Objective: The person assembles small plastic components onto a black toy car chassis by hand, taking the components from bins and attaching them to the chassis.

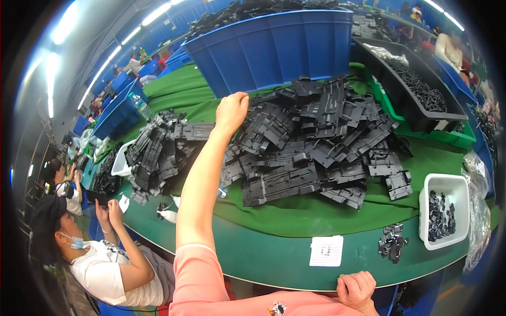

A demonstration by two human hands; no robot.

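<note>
My left arm stretches far over the table, and my left hand (232, 111) is closed, fingers curled, between two heaps of black plastic parts. Whatever it may hold is hidden. Right of it lies the large heap of flat, ribbed black parts (282, 184); a smaller heap of similar parts (158, 152) is on the left. At the table's front edge my right hand (357, 288) is curled closed, and its inside does not show. Just beyond it lie a white paper sheet (326, 251) with a small dark piece on top and a little pile of small black pieces (392, 242).
A big blue bin (269, 52) of black parts stands behind the heaps. At right are a white tray (426, 210) with small pieces, a black crate (363, 60) and a clear plastic bag (477, 210). A masked person (105, 274) works close on my left.
</note>
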